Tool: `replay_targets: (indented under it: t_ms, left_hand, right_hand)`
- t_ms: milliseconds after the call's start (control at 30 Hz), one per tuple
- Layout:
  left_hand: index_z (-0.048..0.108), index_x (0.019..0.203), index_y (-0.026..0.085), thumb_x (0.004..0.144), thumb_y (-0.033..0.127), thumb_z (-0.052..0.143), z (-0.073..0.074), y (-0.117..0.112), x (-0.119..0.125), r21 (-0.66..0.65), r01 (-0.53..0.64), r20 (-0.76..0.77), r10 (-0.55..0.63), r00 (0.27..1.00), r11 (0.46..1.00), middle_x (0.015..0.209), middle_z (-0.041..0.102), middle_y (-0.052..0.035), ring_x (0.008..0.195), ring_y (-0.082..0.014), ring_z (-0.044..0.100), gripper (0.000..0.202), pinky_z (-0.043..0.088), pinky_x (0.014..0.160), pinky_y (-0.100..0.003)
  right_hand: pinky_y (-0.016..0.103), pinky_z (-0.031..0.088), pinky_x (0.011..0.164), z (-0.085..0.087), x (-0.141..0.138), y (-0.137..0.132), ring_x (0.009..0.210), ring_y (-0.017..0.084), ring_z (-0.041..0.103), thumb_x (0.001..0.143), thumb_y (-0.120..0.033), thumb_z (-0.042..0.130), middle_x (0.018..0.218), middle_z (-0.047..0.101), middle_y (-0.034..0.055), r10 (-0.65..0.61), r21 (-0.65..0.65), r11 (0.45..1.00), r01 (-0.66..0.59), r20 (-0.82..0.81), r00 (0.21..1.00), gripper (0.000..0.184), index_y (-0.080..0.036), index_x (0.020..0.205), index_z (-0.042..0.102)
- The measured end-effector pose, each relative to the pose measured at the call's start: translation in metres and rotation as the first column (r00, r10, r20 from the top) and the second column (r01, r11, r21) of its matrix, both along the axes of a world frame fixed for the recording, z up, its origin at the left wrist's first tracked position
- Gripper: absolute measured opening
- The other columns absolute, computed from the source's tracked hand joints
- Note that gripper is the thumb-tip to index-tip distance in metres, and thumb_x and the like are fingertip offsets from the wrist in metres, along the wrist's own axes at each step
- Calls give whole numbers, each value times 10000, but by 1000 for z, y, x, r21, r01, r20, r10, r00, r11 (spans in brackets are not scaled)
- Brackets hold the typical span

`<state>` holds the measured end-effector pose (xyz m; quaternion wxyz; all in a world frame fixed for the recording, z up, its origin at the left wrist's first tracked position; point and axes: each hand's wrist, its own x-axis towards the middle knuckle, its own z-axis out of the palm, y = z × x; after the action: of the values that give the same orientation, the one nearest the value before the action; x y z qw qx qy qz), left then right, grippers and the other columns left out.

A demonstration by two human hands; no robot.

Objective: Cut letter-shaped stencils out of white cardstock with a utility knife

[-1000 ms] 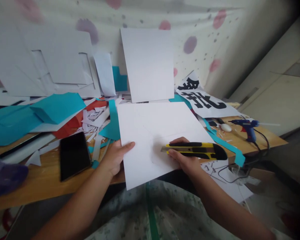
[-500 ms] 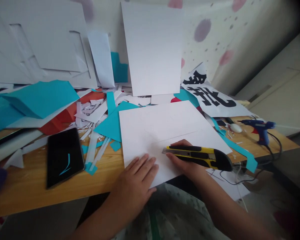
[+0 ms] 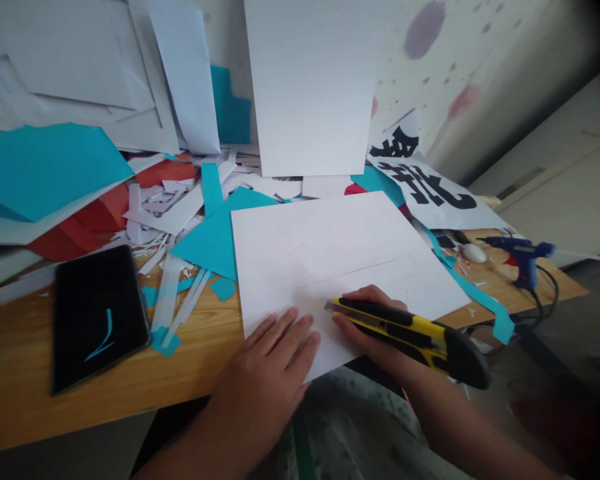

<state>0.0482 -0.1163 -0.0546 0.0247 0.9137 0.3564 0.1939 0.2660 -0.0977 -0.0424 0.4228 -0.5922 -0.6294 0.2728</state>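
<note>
A large white sheet [image 3: 330, 247] lies on the wooden table [image 3: 105, 393], its near edge hanging past the table's front. My left hand [image 3: 273, 363] rests flat on the sheet's near left corner, fingers stretched out and together. My right hand [image 3: 373, 330] is wrapped round a yellow and black utility knife [image 3: 410, 330], whose tip points left and touches the sheet just right of my left fingertips. A faint pencil line crosses the sheet above the knife.
A black phone [image 3: 97, 317] lies left of the sheet. Blue, red and white paper scraps [image 3: 190, 220] pile up behind. A white board [image 3: 313, 87] leans against the wall. A blue glue gun [image 3: 523, 257] and a printed sheet [image 3: 430, 190] are at the right.
My left hand moved from gripping the sheet's left edge to lying flat on it. The sheet now rests on the table. The knife tilted, tip lowered onto the paper.
</note>
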Motion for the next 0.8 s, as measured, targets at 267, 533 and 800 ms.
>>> replay_targets:
  t_ms: [267,533,800]
  left_hand:
    - [618,1223,179,764,131,583,4,2,1,24,-17,-40,18,999,1000,1357,584,-96,1220,-320,563,463,501,967,-518]
    - [598,1244,194,811,167,548,0,1,1,7,-23,-61,24,998,1000,1381,566,-83,1253,-300,535,437,464,1002,-500]
    - [591,1254,194,823,175,560,2,2,0,-10,-19,-49,18,999,1000,1379,569,-87,1261,-301,528,432,448,1018,-500]
  right_hand:
    - [297,576,593,5,0,-10,752,186,679,650,-333,802,773,705,-12,39,-46,997,-56,-306,951,299,-274,921,689]
    - [321,579,724,-9,12,-12,801,197,674,597,-195,827,794,699,-20,81,-1,997,-82,-128,988,348,-330,894,704]
    - [252,475,537,1,18,12,581,130,617,725,-219,738,739,710,-19,283,112,947,-303,162,945,220,-268,936,699]
